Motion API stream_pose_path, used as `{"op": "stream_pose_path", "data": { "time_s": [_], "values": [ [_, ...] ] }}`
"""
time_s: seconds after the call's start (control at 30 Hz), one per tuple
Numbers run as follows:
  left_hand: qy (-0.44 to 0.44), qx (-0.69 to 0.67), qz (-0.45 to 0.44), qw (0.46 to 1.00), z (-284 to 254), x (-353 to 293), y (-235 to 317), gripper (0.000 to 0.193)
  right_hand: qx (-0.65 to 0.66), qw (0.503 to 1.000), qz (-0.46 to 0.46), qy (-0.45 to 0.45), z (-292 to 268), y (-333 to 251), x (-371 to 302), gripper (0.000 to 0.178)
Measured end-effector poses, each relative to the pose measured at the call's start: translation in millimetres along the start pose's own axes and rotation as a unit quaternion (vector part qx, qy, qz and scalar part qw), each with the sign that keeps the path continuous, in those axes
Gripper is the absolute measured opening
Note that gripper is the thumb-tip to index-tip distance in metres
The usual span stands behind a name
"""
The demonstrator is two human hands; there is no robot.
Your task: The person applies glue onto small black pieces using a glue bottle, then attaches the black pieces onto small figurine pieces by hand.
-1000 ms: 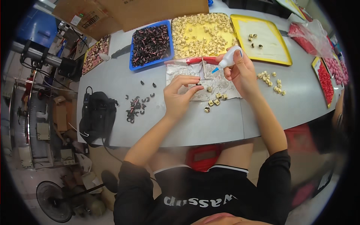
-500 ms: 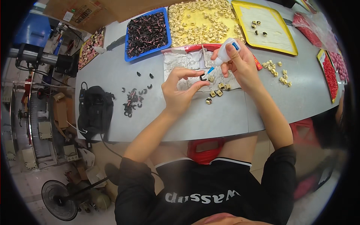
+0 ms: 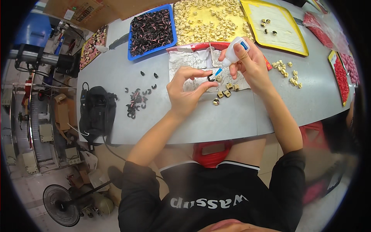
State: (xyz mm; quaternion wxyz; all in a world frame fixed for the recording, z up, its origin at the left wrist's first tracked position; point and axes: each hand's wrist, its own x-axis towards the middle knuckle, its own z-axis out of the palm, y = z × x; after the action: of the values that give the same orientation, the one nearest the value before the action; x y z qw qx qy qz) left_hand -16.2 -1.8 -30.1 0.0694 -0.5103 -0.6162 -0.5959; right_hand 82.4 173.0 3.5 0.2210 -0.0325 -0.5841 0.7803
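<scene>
Clip [image 3: 211, 77], small and black, pinched between left hand [image 3: 184, 92] thumb and finger, over foil sheet [image 3: 193, 62]. Glue bottle [image 3: 233, 54] squeezed in right hand [image 3: 251, 65], tip touching clip. Grey table [image 3: 216, 120] below, blue tray [image 3: 151, 30] behind, black bag [image 3: 96, 112] left, fan [image 3: 62, 205] on floor.

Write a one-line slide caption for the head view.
Right hand tips glue bottle onto dark curved piece pinched in left hand.

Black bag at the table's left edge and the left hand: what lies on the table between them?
In the head view, a loose cluster of small black curved parts lies on the grey table between the black bag and the left hand.
</scene>
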Motion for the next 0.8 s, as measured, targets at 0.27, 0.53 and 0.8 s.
{"op": "stream_pose_path", "data": {
  "time_s": [0.27,0.53,0.8],
  "values": [
    [0.001,0.003,0.008,1.000,-0.4,0.6,1.5,0.044,-0.014,1.000,-0.002,-0.001,-0.2,-4.3,-0.5,0.029],
    [-0.001,0.012,0.026,1.000,-1.0,2.8,2.9,0.045,-0.015,1.000,-0.006,-0.001,-0.7,-6.0,-0.4,0.029],
    [0.002,0.004,0.032,0.999,-0.9,2.4,2.9,0.045,-0.017,1.000,-0.010,-0.006,-2.6,-6.2,-0.5,0.028]
  ]
}}
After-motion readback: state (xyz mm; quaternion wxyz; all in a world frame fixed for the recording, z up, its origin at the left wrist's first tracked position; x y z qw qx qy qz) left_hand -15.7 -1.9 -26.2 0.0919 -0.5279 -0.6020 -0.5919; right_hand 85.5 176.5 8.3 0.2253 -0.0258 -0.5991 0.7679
